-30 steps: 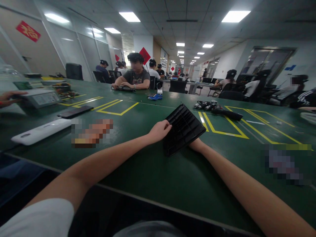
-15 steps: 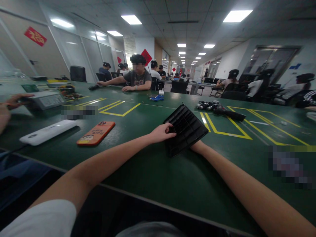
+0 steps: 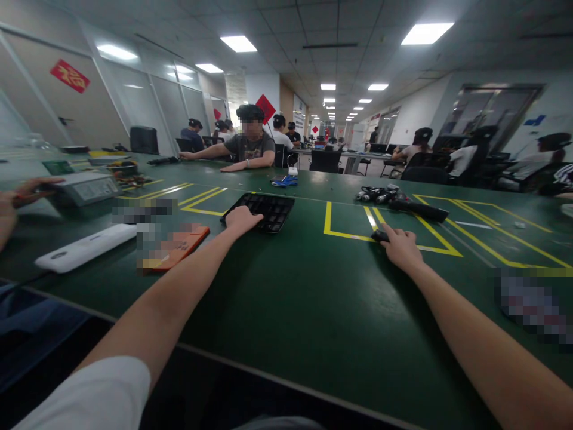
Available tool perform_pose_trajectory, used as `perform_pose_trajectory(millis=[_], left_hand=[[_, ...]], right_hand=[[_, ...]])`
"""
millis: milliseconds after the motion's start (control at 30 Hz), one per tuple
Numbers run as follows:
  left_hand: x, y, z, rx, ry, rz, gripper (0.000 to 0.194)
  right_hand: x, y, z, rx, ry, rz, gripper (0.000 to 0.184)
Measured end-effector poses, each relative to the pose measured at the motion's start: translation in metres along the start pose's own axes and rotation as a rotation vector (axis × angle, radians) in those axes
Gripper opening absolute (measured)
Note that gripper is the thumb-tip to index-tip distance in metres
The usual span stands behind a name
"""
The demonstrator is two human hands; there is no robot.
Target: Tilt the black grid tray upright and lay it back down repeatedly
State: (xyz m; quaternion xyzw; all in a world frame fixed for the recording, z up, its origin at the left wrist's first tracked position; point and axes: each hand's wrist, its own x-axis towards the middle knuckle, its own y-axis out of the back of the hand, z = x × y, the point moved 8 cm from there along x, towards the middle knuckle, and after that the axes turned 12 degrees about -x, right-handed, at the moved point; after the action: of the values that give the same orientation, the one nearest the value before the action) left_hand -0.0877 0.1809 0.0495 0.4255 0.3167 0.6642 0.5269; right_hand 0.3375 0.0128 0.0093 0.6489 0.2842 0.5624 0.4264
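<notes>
A black keyboard (image 3: 264, 210) lies flat on the green table (image 3: 313, 298), keys up, left of a yellow-taped box. My left hand (image 3: 240, 218) rests on its near edge, fingers bent over the keys. My right hand (image 3: 401, 246) lies further right, fingers curled over a small black object (image 3: 378, 236) at the yellow line; what that object is I cannot make out.
A black tool (image 3: 416, 208) and a cluster of small cylinders (image 3: 375, 192) lie beyond my right hand. An orange phone (image 3: 179, 245), a white bar (image 3: 85, 246) and a grey box (image 3: 85, 188) sit at the left, where another person's hand (image 3: 18, 194) reaches. Several people sit at the far side.
The keyboard was held tilted up in both hands; now it lies flat further left under my left hand. My right hand has let go and moved right onto a small black object.
</notes>
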Motion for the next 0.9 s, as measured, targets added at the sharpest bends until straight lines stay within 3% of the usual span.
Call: perform_pose_trajectory(millis=[100, 167, 267, 333, 467, 533, 600, 667, 733, 900], left_hand=[[0.005, 0.001, -0.008, 0.062, 0.034, -0.012, 0.05], [0.002, 0.003, 0.0, 0.034, -0.015, 0.02, 0.046], [-0.017, 0.007, 0.031, -0.123, -0.224, 0.128, 0.041], [-0.038, -0.001, 0.059, -0.277, -0.397, 0.108, 0.049], [-0.085, -0.049, 0.11, -0.519, -0.66, -0.206, 0.052], [-0.102, -0.074, 0.126, -0.493, -0.728, -0.384, 0.05], [-0.111, -0.086, 0.131, -0.434, -0.749, -0.479, 0.043], [-0.117, -0.081, 0.132, -0.39, -0.771, -0.46, 0.036], [-0.132, -0.068, 0.136, -0.369, -0.858, -0.418, 0.034], [-0.203, -0.052, 0.153, -0.387, -1.154, -0.592, 0.028]], right_hand=[[-0.002, -0.01, 0.009, -0.005, -0.009, -0.013, 0.044], [-0.003, -0.006, 0.007, -0.001, -0.038, 0.015, 0.041], [-0.003, 0.012, -0.013, 0.004, -0.043, 0.092, 0.041], [-0.005, 0.023, -0.043, 0.013, 0.031, 0.104, 0.043], [-0.023, 0.026, -0.121, 0.123, 0.268, -0.014, 0.049], [-0.038, 0.019, -0.155, 0.172, 0.408, -0.119, 0.05], [-0.047, 0.012, -0.174, 0.188, 0.5, -0.217, 0.05], [-0.046, 0.011, -0.172, 0.176, 0.519, -0.234, 0.05], [-0.035, 0.02, -0.153, 0.13, 0.452, -0.154, 0.05], [-0.007, 0.038, -0.054, -0.131, 0.06, 0.069, 0.052]])
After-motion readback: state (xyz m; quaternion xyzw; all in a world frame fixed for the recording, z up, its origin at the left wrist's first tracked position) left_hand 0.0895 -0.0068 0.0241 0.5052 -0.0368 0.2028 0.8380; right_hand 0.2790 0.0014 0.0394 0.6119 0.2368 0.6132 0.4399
